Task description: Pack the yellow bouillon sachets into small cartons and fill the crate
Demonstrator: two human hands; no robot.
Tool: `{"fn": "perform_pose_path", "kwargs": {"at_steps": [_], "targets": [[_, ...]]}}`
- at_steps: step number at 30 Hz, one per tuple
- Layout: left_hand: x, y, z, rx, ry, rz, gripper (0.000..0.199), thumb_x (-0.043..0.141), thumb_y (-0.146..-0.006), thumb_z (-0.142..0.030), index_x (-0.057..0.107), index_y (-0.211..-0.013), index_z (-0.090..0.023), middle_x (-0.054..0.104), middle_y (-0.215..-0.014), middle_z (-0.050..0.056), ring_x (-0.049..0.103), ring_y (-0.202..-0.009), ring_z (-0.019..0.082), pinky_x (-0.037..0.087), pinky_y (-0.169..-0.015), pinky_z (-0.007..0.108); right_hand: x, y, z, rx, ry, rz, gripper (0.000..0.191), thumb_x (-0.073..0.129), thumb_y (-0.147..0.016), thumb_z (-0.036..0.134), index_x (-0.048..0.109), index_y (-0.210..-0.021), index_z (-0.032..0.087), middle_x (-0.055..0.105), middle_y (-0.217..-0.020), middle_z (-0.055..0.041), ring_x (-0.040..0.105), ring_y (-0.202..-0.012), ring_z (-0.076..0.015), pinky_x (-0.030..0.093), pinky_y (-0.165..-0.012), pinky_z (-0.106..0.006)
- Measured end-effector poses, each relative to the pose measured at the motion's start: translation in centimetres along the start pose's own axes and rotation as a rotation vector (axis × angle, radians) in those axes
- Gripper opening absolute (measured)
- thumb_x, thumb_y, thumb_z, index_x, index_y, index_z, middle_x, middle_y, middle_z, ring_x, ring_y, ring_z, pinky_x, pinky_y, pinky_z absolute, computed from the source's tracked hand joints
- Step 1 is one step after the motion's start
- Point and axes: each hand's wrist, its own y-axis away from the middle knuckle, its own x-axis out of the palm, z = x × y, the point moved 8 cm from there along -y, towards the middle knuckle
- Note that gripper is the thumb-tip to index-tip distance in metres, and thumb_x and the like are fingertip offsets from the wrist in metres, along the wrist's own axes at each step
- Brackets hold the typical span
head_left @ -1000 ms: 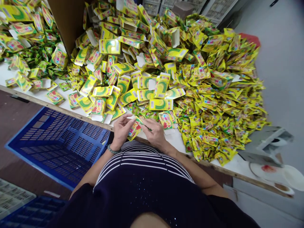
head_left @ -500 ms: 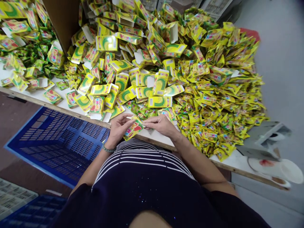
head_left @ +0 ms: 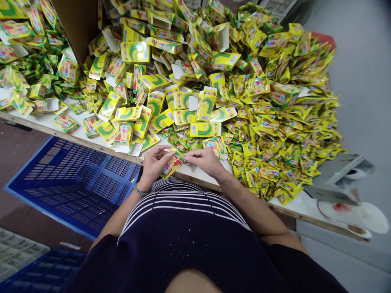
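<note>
A small yellow and green printed carton (head_left: 173, 164) is held just past the table's front edge, above my lap. My left hand (head_left: 151, 163) is closed around its left side, with the thumb on the near face. From the other side, the fingertips of my right hand (head_left: 208, 162) pinch the right end of the carton. The fingers partly cover that end, so I cannot tell whether the flap is tucked in. Just beyond my hands lie green sachets (head_left: 180, 140) and another carton (head_left: 214, 147).
Many cartons (head_left: 136, 52) are heaped at the back, some with open flaps. Yellow sachets (head_left: 275, 138) form a large pile on the right, near a grey metal device (head_left: 334, 179). A blue crate (head_left: 73, 179) stands below the table's wooden edge (head_left: 61, 135) at left.
Both hands keep hold of the same carton in nearly the same spot. The carton has tilted or shifted very slightly, and the whole view has moved a little.
</note>
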Motion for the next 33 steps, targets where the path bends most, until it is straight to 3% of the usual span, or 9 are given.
{"fn": "perform_pose_path", "kwargs": {"at_steps": [3,6,9,15,20,26,33], "targets": [[-0.6,0.2,-0.1,0.030,0.001,-0.104,0.038,0.085,-0.070,-0.038,0.072,-0.099,-0.017,0.075,-0.073,0.001,0.069,-0.064,0.012,0.056,-0.062,0.024,0.9,0.5,0.5,-0.077,-0.055,-0.044,0.037,0.076,-0.076,0.054,0.081,-0.093,0.021,0.076,-0.099,-0.0074,0.072,-0.081,-0.0189,0.063,-0.074,-0.034],[-1.0,0.4,-0.2,0.037,0.044,-0.174,0.040,0.085,-0.070,-0.039,0.070,-0.101,-0.018,0.074,-0.073,0.001,0.069,-0.063,0.012,0.055,-0.062,0.023,1.5,1.3,1.5,-0.191,-0.064,-0.167,0.036,0.073,-0.080,0.054,0.081,-0.095,0.022,0.073,-0.101,-0.0078,0.071,-0.083,-0.0191,0.064,-0.077,-0.036],[-1.3,0.6,-0.3,0.057,0.075,-0.199,0.039,0.084,-0.072,-0.038,0.070,-0.102,-0.018,0.074,-0.073,0.001,0.069,-0.064,0.012,0.056,-0.063,0.023,1.8,1.7,1.9,-0.229,-0.122,-0.196,0.034,0.075,-0.079,0.052,0.081,-0.096,0.023,0.073,-0.102,-0.0076,0.070,-0.084,-0.0187,0.064,-0.078,-0.037],[-1.2,0.6,-1.6,0.077,-0.025,-0.083,0.033,0.084,-0.072,-0.035,0.074,-0.098,-0.019,0.076,-0.077,0.002,0.070,-0.067,0.013,0.058,-0.065,0.024,1.1,0.5,0.5,0.037,-0.211,0.053,0.036,0.085,-0.066,0.046,0.081,-0.093,0.022,0.078,-0.095,-0.0072,0.073,-0.076,-0.0164,0.064,-0.075,-0.033],[-0.8,0.7,-2.3,0.100,-0.062,-0.012,0.029,0.086,-0.070,-0.033,0.076,-0.093,-0.019,0.075,-0.079,0.003,0.071,-0.068,0.014,0.060,-0.066,0.025,0.4,-0.3,1.2,0.079,-0.079,0.205,0.031,0.089,-0.060,0.038,0.082,-0.085,0.021,0.077,-0.075,-0.0044,0.070,-0.065,-0.0146,0.060,-0.065,-0.027],[-0.9,0.7,-2.5,0.146,-0.104,0.000,0.025,0.084,-0.073,-0.032,0.077,-0.094,-0.020,0.076,-0.082,0.003,0.071,-0.071,0.013,0.061,-0.067,0.025,0.6,-0.6,1.8,0.076,-0.092,0.244,0.024,0.088,-0.063,0.035,0.081,-0.083,0.023,0.077,-0.075,-0.0035,0.070,-0.065,-0.0144,0.060,-0.064,-0.028],[-0.8,0.8,-2.5,0.098,-0.038,0.030,0.022,0.082,-0.077,-0.028,0.076,-0.097,-0.023,0.076,-0.079,-0.001,0.070,-0.071,0.010,0.059,-0.070,0.020,0.9,0.0,1.4,0.156,-0.245,0.163,0.023,0.088,-0.060,0.030,0.081,-0.081,0.022,0.078,-0.074,-0.0013,0.072,-0.066,-0.0120,0.059,-0.067,-0.021]]}}
